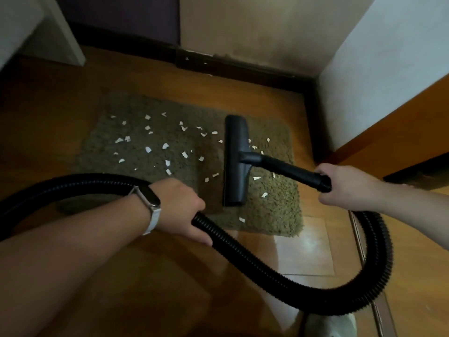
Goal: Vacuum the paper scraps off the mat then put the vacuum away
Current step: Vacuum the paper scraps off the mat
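Nearest, a black ribbed hose (315,299) sags in a loop over the wooden floor (170,276). The left hand (181,207), with a watch (150,199) on its wrist, is curled round the hose at the near left edge of the mat (277,210); from there the hose runs off to the left. The right hand (345,184) grips the hose's other end, where it joins the rigid black tube (291,170). The tube slants down and left to the floor nozzle (237,161), which rests on the right part of the olive shag mat, its long side running near to far. White paper scraps (148,149) are strewn over the mat, most left of the nozzle, a few to its right and near side. Beyond the mat a dark skirting board (243,68) runs along the stained far wall (243,27).
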Demonstrator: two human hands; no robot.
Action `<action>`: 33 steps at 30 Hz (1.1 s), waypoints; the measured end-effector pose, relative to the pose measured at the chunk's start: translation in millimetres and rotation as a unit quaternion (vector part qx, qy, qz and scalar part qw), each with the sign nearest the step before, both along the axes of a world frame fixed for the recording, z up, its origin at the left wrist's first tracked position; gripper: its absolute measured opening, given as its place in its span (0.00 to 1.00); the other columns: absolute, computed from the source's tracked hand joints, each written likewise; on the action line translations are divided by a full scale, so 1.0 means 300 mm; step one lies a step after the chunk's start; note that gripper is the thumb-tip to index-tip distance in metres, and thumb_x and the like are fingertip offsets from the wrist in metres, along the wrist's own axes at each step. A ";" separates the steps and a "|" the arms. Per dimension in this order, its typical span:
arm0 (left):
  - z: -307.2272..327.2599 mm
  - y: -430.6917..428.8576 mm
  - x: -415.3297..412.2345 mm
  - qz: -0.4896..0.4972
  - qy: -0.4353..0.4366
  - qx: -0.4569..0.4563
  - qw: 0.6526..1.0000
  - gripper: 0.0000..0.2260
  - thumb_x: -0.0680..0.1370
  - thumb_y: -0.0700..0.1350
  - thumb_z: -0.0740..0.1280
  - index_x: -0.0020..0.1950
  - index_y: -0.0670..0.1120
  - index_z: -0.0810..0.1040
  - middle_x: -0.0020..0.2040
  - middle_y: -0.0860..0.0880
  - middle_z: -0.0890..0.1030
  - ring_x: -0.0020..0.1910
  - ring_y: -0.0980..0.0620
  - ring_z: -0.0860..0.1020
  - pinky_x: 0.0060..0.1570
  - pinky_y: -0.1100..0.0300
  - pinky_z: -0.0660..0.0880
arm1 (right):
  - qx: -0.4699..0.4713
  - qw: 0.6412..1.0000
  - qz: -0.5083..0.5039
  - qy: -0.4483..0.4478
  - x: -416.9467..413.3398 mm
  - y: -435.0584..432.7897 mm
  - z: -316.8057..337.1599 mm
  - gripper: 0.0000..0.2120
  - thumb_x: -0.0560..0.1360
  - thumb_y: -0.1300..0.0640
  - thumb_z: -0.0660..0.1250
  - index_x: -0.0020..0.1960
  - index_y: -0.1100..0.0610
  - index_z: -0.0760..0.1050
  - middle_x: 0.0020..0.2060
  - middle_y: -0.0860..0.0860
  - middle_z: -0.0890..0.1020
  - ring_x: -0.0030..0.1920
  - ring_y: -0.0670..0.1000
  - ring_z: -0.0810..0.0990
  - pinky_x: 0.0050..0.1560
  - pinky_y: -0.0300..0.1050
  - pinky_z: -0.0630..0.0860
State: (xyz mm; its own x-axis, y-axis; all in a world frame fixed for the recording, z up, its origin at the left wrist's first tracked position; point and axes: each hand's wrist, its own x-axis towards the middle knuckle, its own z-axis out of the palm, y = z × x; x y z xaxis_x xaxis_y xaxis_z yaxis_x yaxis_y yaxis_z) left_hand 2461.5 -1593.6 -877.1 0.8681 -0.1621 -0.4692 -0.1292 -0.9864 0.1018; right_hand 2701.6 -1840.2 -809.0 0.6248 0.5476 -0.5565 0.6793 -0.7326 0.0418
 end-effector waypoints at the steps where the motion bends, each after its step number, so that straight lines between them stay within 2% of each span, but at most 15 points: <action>1: 0.007 -0.007 -0.008 0.003 -0.016 0.001 1.000 0.32 0.66 0.80 0.49 0.42 0.54 0.71 0.38 0.56 0.75 0.34 0.57 0.73 0.33 0.59 0.72 | 0.005 1.000 0.028 0.010 0.004 0.031 -0.014 0.19 0.71 0.52 0.73 0.58 0.47 0.69 0.38 0.46 0.78 0.35 0.43 0.77 0.25 0.34 0.66; 3: 0.023 -0.035 -0.028 0.013 -0.035 -0.008 0.999 0.32 0.66 0.80 0.49 0.43 0.54 0.71 0.38 0.56 0.75 0.35 0.56 0.74 0.38 0.57 0.75 | 0.020 0.996 0.088 0.024 0.011 0.103 -0.048 0.19 0.71 0.51 0.72 0.59 0.46 0.70 0.38 0.45 0.78 0.35 0.43 0.77 0.27 0.35 0.67; 6: 0.035 -0.092 -0.050 0.053 -0.045 -0.022 0.997 0.31 0.67 0.79 0.51 0.44 0.53 0.71 0.40 0.56 0.75 0.37 0.55 0.75 0.40 0.57 0.75 | 0.040 0.985 0.166 0.020 0.034 0.228 -0.101 0.18 0.72 0.48 0.69 0.60 0.43 0.70 0.36 0.45 0.77 0.35 0.45 0.78 0.32 0.44 0.75; 10: 0.038 -0.205 -0.045 0.135 0.011 -0.076 0.988 0.26 0.69 0.77 0.56 0.46 0.55 0.70 0.45 0.57 0.75 0.42 0.55 0.75 0.43 0.57 0.73 | 0.043 0.974 0.223 0.020 0.100 0.370 -0.150 0.10 0.74 0.48 0.66 0.55 0.45 0.71 0.35 0.46 0.79 0.31 0.47 0.79 0.27 0.43 0.75; 12: 0.045 -0.269 -0.031 0.176 0.051 -0.123 0.975 0.22 0.70 0.74 0.59 0.45 0.56 0.66 0.46 0.57 0.73 0.44 0.55 0.74 0.44 0.57 0.70 | 0.065 0.972 0.224 0.041 0.150 0.406 -0.165 0.11 0.73 0.48 0.67 0.54 0.45 0.72 0.36 0.46 0.80 0.32 0.47 0.80 0.29 0.46 0.77; 16: 0.087 -0.353 -0.025 0.164 0.106 -0.194 0.961 0.17 0.74 0.66 0.65 0.53 0.55 0.71 0.50 0.54 0.76 0.50 0.51 0.76 0.49 0.56 0.72 | 0.105 0.966 0.227 0.069 0.232 0.413 -0.154 0.10 0.74 0.47 0.67 0.54 0.43 0.74 0.36 0.46 0.81 0.32 0.47 0.81 0.31 0.47 0.79; 19: 0.077 -0.296 -0.019 0.116 0.142 -0.187 0.965 0.17 0.75 0.64 0.63 0.58 0.56 0.69 0.52 0.51 0.78 0.51 0.48 0.78 0.49 0.53 0.74 | 0.110 0.962 0.242 0.059 0.285 0.413 -0.174 0.09 0.74 0.48 0.67 0.53 0.40 0.72 0.34 0.47 0.81 0.31 0.46 0.81 0.28 0.45 0.78; 21: 0.042 -0.196 -0.047 0.136 0.165 -0.153 0.965 0.18 0.74 0.65 0.62 0.58 0.59 0.67 0.50 0.51 0.79 0.49 0.47 0.79 0.49 0.53 0.75 | 0.108 0.963 0.244 0.042 0.321 0.403 -0.199 0.08 0.75 0.48 0.67 0.52 0.40 0.71 0.34 0.47 0.81 0.30 0.46 0.81 0.27 0.44 0.78; 24: 0.018 -0.046 -0.129 0.209 0.192 -0.053 0.957 0.20 0.72 0.69 0.61 0.57 0.60 0.69 0.46 0.56 0.78 0.45 0.56 0.79 0.47 0.61 0.75 | 0.087 0.971 0.221 0.026 0.369 0.359 -0.223 0.07 0.76 0.48 0.67 0.52 0.42 0.72 0.34 0.47 0.80 0.31 0.47 0.81 0.27 0.43 0.77; 26: 0.029 0.014 -0.145 0.299 0.184 -0.070 0.934 0.19 0.72 0.67 0.66 0.54 0.56 0.73 0.41 0.57 0.78 0.39 0.62 0.77 0.37 0.71 0.71 | 0.077 0.976 0.201 0.023 0.394 0.309 -0.227 0.07 0.76 0.47 0.67 0.53 0.42 0.72 0.34 0.47 0.80 0.31 0.47 0.81 0.25 0.42 0.76; 27: 0.033 0.036 -0.139 0.331 0.174 -0.083 0.924 0.18 0.72 0.65 0.68 0.51 0.53 0.75 0.39 0.56 0.78 0.36 0.63 0.76 0.33 0.72 0.68 | 0.078 0.978 0.190 0.022 0.406 0.286 -0.228 0.08 0.75 0.47 0.67 0.53 0.42 0.73 0.34 0.46 0.80 0.31 0.47 0.81 0.25 0.42 0.77; 29: 0.042 0.064 -0.121 0.362 0.141 -0.108 0.915 0.18 0.70 0.65 0.70 0.48 0.52 0.75 0.36 0.55 0.79 0.33 0.62 0.75 0.31 0.71 0.67 | 0.084 0.981 0.172 0.021 0.413 0.262 -0.223 0.08 0.75 0.45 0.68 0.53 0.42 0.73 0.35 0.46 0.81 0.32 0.46 0.81 0.27 0.43 0.78; 33: 0.002 0.068 -0.114 0.401 0.051 -0.120 0.907 0.15 0.70 0.66 0.69 0.44 0.57 0.74 0.35 0.54 0.80 0.32 0.61 0.77 0.31 0.67 0.69 | 0.102 0.979 0.174 0.005 0.377 0.319 -0.230 0.08 0.74 0.45 0.67 0.52 0.43 0.74 0.34 0.46 0.80 0.31 0.47 0.80 0.27 0.44 0.78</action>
State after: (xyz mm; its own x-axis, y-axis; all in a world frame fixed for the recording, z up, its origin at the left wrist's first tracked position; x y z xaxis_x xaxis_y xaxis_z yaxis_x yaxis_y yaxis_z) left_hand 2427.2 -1573.2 -876.6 0.7060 0.3938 -0.5886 0.6422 -0.7064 0.2976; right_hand 2814.8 -1744.5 -878.0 0.3759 0.8270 -0.4181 0.8888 -0.4494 -0.0899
